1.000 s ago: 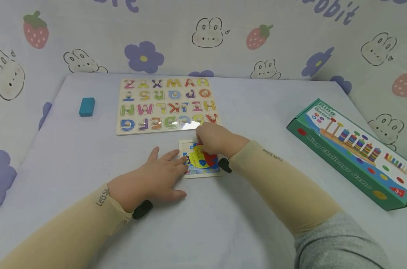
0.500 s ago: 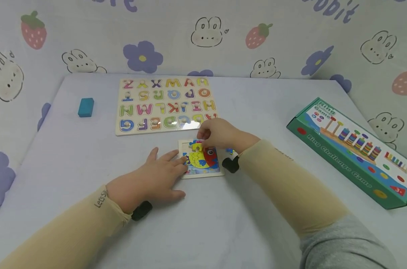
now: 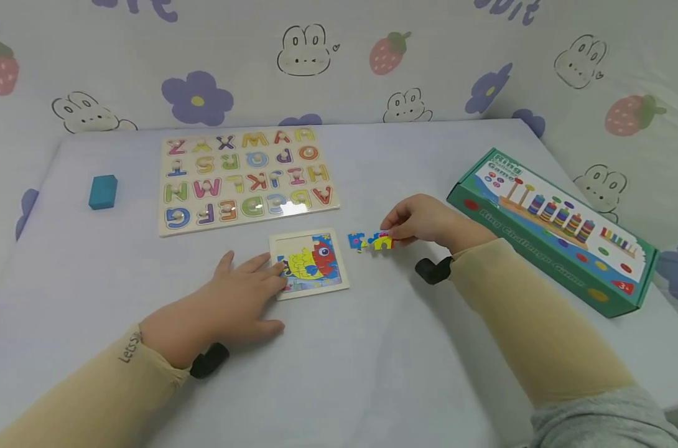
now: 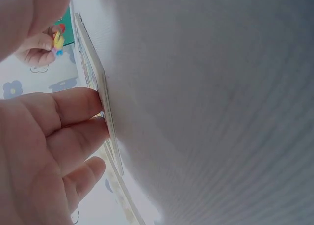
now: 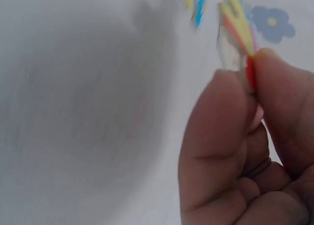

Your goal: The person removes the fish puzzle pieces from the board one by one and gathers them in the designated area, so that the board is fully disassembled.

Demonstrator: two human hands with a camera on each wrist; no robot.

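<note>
My left hand [image 3: 221, 305] lies spread, its fingertips on the left edge of a small wooden jigsaw puzzle [image 3: 312, 287] with a fish picture. The left wrist view shows those fingers touching the frame edge. Part of the puzzle's upper left shows bare wood. To the right of the puzzle, my right hand [image 3: 423, 223] pinches a yellow, blue and red puzzle piece [image 3: 382, 241] between thumb and finger. A blue and yellow puzzle piece [image 3: 356, 241] lies beside it, close to the frame. The right wrist view is blurred around the held piece [image 5: 238, 26].
A wooden alphabet peg board [image 3: 244, 186] lies behind the puzzle. A teal block [image 3: 102, 191] sits at the far left. On the right is a green Ring Challenge Game box [image 3: 552, 230]. A patterned cloth [image 3: 339, 93] hangs behind the white table.
My right hand has moved off the puzzle to the right, carrying the yellow piece out of the upper-left part. My left hand stays on the frame. The head view has shifted.
</note>
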